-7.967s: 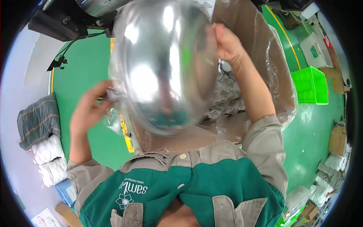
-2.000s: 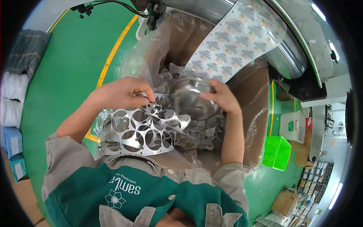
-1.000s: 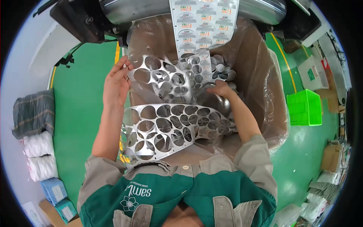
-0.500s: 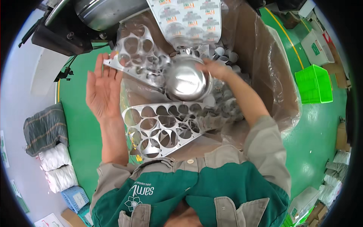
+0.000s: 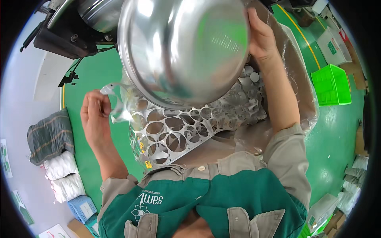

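Note:
A large shiny metal bowl (image 5: 170, 51) fills the upper middle, raised close to the camera and tilted. My right hand (image 5: 262, 37) grips its right rim, thumb showing at the edge. My left hand (image 5: 96, 107) is closed on the end of a perforated scrap sheet (image 5: 116, 101), whose far part runs behind the bowl. Below, in a cardboard box (image 5: 291, 75) lined with clear plastic, lies another scrap sheet (image 5: 168, 133) full of round holes. Small round discs (image 5: 250, 79) are heaped at the right inside the box. The bowl hides the box's far side.
Black machine parts with a metal roller (image 5: 95, 16) stand at the upper left. A bright green crate (image 5: 331, 85) sits on the green floor to the right. A folded dark plaid cloth (image 5: 51, 137) and white bundles (image 5: 65, 186) lie at the left.
My right hand has lifted the metal bowl from over the box toward the camera. My left hand, earlier spread beside the scrap sheet, has closed on it and moved slightly down and left.

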`<state>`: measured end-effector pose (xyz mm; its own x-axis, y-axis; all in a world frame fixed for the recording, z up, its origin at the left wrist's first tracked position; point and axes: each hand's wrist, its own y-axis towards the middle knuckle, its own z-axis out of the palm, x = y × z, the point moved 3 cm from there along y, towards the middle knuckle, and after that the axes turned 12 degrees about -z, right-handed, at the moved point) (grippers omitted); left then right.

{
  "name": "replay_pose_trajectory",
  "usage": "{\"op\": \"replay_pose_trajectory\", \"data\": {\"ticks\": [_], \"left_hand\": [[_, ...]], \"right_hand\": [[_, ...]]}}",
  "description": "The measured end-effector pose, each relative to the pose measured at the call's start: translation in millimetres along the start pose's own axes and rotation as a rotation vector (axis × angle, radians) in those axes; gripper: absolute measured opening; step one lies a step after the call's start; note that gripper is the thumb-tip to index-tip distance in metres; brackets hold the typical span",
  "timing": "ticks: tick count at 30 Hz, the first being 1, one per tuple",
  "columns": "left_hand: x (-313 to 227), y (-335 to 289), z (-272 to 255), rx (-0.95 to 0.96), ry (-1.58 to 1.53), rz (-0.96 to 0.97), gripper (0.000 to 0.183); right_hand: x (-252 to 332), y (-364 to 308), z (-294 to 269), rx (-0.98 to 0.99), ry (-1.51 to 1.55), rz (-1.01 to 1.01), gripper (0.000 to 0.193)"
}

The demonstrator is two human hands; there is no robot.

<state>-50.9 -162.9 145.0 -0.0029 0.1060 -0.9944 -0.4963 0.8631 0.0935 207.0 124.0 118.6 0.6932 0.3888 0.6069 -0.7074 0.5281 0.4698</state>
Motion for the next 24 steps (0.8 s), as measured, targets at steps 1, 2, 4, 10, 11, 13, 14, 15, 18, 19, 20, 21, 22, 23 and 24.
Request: {"op": "replay_pose_trajectory", "data": {"ticks": [1, 2, 4, 10, 11, 13, 14, 15, 18, 19, 20, 21, 22, 23, 24], "left_hand": [[-9, -3, 6, 0.001, 0.0, -0.013, 0.016], [-19, -9, 11, -0.004, 0.001, -0.023, 0.018], [-35, -12, 6, 0.123, -0.287, 0.06, 0.021], [-60, -20, -49, -0.008, -0.432, 0.107, 0.023], [-57, -21, -41, 0.088, -0.496, 0.068, 0.025], [-46, -21, -51, 0.041, -0.312, 0.066, 0.027], [-46, -27, -37, -0.086, -0.256, 0.023, 0.029], [-47, -25, -32, -0.144, -0.275, 0.043, 0.029], [-47, -20, -43, 0.021, -0.319, 0.052, 0.028], [-49, -18, -40, 0.118, -0.474, 0.09, 0.026], [-49, -17, -44, -0.024, -0.427, 0.125, 0.026], [-51, -18, -47, -0.17, -0.381, 0.166, 0.027], [-54, -19, -46, -0.204, -0.384, 0.177, 0.027], [-58, -21, -45, -0.238, -0.39, 0.196, 0.027], [-62, -24, -45, -0.273, -0.4, 0.218, 0.027]], "right_hand": [[-13, 0, -4, 0.035, 0.311, 0.021, 0.038], [-33, -5, -14, 0.127, 0.403, 0.118, 0.039], [-93, -24, -68, 0.11, -0.225, 0.436, 0.047], [-152, -99, -127, 0.462, -1.885, 0.939, 0.034], [-149, -100, -118, 0.567, -1.903, 0.997, 0.032], [-138, -76, -79, 0.783, -1.856, 0.969, 0.043], [-131, -58, -56, 0.777, -1.766, 0.871, 0.048], [-114, -40, -37, 0.73, -1.608, 0.728, 0.049], [-43, -10, 9, 0.264, -0.719, 0.402, 0.043], [-31, -4, 1, 0.249, -0.505, 0.205, 0.039], [-22, -6, -4, 0.118, -0.245, 0.092, 0.038], [-15, -8, -12, -0.003, 0.013, -0.021, 0.038], [-19, -16, -39, -0.183, -0.022, 0.045, 0.039], [-29, -27, -80, -0.357, -0.062, 0.106, 0.04], [-46, -43, -133, -0.391, -0.4, 0.141, 0.049]]}}
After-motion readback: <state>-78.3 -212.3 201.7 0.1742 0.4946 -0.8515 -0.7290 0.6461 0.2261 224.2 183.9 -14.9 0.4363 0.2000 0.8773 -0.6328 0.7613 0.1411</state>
